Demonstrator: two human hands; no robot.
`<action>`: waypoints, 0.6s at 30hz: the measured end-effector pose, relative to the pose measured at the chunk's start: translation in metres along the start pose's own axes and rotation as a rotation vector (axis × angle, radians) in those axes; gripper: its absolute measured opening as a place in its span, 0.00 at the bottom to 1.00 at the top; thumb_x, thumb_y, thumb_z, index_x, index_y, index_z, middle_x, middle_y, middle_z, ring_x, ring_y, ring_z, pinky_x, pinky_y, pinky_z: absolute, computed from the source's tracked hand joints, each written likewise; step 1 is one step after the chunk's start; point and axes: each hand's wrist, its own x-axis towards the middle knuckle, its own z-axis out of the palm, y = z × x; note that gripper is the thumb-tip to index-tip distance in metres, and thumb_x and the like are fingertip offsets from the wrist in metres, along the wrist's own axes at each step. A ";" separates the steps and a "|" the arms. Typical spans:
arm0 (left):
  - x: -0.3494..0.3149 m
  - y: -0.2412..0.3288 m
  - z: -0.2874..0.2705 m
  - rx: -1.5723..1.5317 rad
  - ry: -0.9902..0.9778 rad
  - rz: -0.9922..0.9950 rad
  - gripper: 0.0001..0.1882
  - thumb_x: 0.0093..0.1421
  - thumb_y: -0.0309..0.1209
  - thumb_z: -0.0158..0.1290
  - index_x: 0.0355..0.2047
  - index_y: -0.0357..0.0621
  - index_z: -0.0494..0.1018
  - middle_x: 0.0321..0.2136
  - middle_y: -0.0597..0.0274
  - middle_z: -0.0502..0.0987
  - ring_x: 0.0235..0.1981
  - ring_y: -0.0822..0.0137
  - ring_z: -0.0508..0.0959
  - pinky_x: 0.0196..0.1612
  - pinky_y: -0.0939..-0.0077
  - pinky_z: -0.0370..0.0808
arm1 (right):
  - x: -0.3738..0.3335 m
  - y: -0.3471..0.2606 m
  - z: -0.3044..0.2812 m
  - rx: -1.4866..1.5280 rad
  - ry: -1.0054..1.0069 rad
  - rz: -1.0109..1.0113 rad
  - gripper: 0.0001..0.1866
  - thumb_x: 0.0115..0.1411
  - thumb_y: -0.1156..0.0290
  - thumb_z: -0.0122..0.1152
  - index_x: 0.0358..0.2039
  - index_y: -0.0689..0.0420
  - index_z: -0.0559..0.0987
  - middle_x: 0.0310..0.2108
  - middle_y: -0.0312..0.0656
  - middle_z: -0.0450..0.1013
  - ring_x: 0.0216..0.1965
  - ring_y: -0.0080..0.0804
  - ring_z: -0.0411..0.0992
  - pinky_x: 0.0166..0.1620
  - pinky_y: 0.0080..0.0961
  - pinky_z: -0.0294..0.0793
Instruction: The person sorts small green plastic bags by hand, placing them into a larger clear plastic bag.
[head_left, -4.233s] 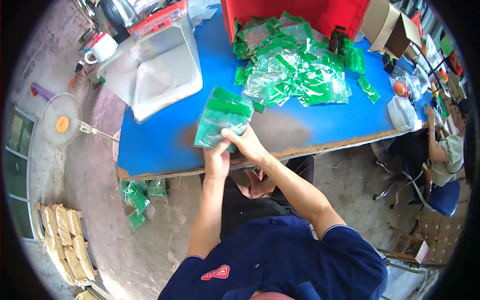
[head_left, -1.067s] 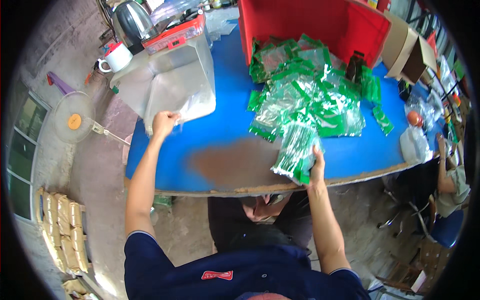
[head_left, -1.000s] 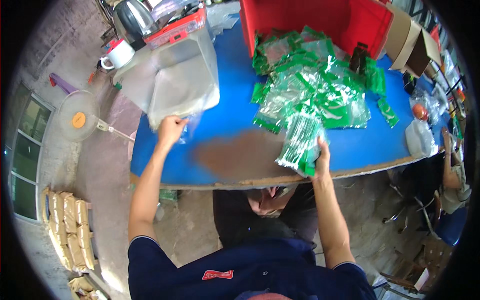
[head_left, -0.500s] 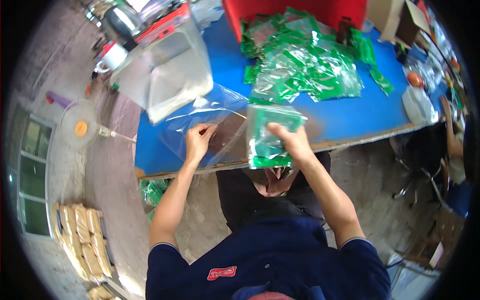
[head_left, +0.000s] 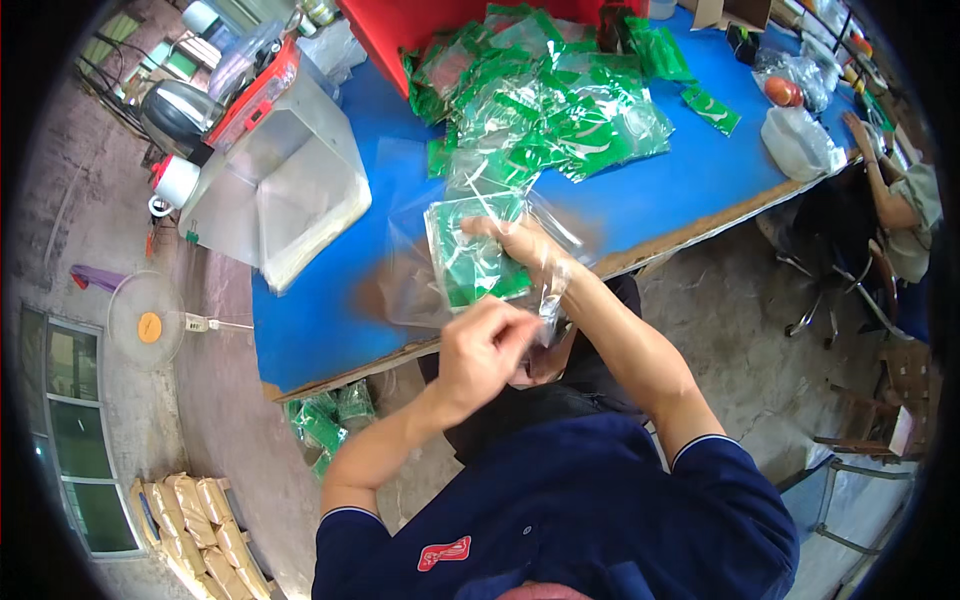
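My right hand (head_left: pixel 530 245) grips a stack of flat green-and-clear packets (head_left: pixel 462 265), thumb lying across the top. Around the stack and my right wrist is a large clear plastic bag (head_left: pixel 408 285), its mouth toward me. Just below the stack my left hand (head_left: pixel 478 355) is closed, fingers curled in a pinch at the bag's near edge; its fingertips are slightly blurred. Beyond both hands, a heap of similar green packets (head_left: pixel 560 110) spreads over the blue tabletop (head_left: pixel 320 325).
A red bin (head_left: pixel 385 40) stands behind the heap. To the left lies a clear plastic box (head_left: pixel 310 170) on its side, near a white mug (head_left: pixel 176 185) and a kettle (head_left: pixel 180 112). At right are a white plastic container (head_left: pixel 798 145) and another person's arm (head_left: pixel 880 185). A fan (head_left: pixel 148 325) stands left.
The packet stack has moved left with my right hand and is now within the clear bag. My left hand has come right and nearer to me, along the bag's edge. The view has shifted.
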 end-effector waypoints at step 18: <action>0.149 -0.013 -0.016 0.301 -0.413 0.253 0.09 0.58 0.34 0.58 0.33 0.42 0.82 0.30 0.51 0.82 0.36 0.54 0.83 0.51 0.58 0.74 | -0.010 -0.048 0.028 0.146 -0.183 0.322 0.30 0.55 0.61 0.71 0.55 0.61 0.75 0.47 0.43 0.75 0.48 0.31 0.75 0.50 0.30 0.74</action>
